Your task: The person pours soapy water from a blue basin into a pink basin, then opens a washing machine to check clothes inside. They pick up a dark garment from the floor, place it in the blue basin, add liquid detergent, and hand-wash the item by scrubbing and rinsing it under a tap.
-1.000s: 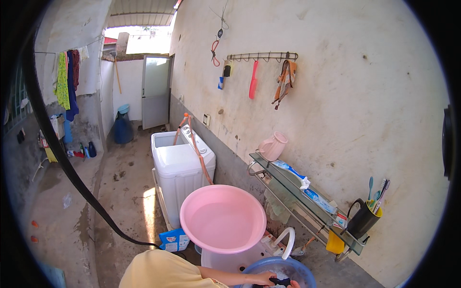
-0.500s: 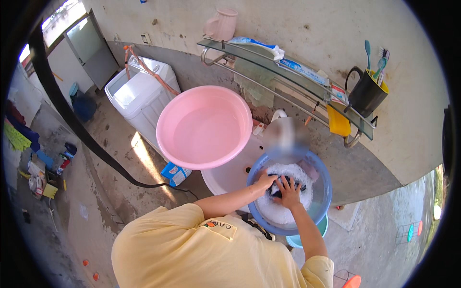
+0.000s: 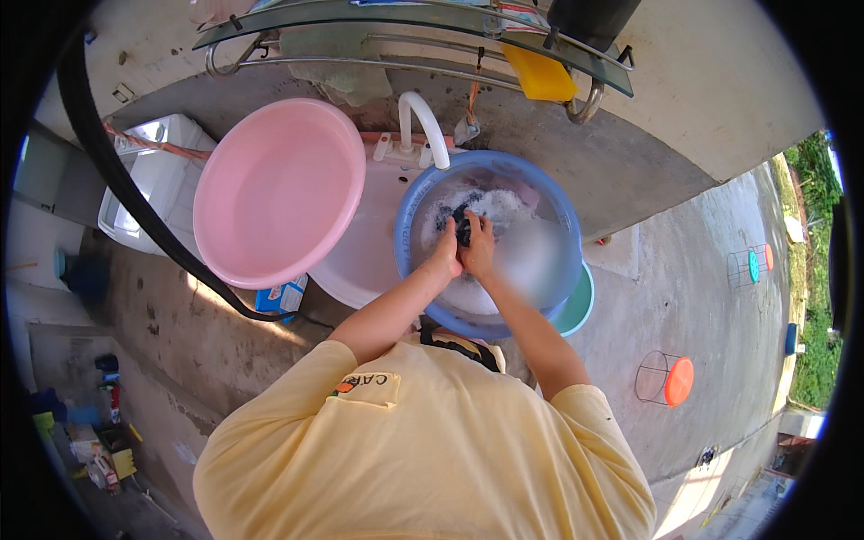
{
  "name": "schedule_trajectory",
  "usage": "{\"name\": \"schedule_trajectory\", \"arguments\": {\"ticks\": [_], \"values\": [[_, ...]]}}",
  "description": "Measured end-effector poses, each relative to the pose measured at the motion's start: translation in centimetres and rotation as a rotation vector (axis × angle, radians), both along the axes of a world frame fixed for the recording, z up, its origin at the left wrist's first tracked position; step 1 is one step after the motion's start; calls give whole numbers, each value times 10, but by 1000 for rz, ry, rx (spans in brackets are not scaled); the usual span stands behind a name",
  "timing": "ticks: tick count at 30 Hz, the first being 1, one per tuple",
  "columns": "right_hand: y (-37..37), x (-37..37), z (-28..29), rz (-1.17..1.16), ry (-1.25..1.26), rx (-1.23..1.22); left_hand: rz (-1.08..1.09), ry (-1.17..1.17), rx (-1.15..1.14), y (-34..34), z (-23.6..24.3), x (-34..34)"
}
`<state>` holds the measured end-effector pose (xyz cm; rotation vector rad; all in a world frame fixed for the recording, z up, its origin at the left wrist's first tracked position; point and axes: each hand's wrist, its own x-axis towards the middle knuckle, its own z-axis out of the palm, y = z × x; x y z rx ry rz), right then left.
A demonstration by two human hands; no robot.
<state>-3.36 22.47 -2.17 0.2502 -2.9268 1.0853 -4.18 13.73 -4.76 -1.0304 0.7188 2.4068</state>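
A blue basin [image 3: 569, 211] holds water and white suds [image 3: 470, 295]. Over it, a bunched dark cloth [image 3: 463, 227] is squeezed between my two hands. My left hand [image 3: 445, 250] presses on its left side, fingers closed around it. From the right, my right hand [image 3: 479, 241] wraps its fingers over the same cloth. A pale pinkish cloth [image 3: 525, 191] lies partly in the suds toward the back of the basin. Part of the foam beside my right forearm is blurred.
A large pink basin [image 3: 279, 184] stands left, over the pale sink [image 3: 371, 225]. The white faucet [image 3: 423, 117] rises behind the blue basin. Above runs a glass shelf [image 3: 360, 20] with a yellow item [image 3: 540, 74]. A teal basin [image 3: 579, 301] sits below right; a washing machine [image 3: 153, 184] stands far left.
The view has shifted, so the basins appear higher and further left. My hands, spread over the dark cloth in the suds before, now come together and clasp it between them.
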Motion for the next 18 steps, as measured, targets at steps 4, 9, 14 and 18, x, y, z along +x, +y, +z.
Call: {"name": "schedule_trajectory", "arguments": {"ticks": [4,9,14,18], "values": [[-11,12,24,28,86,-298,-108,110,204,-17,17,-15],[-33,30,74,62,104,2,-264,700,-57,-31,-47,-28],[4,-24,38,-209,198,122,-221,204,186,6,24,-9],[-19,3,65,-147,282,6,-34,192,207,-6,12,-12]]}}
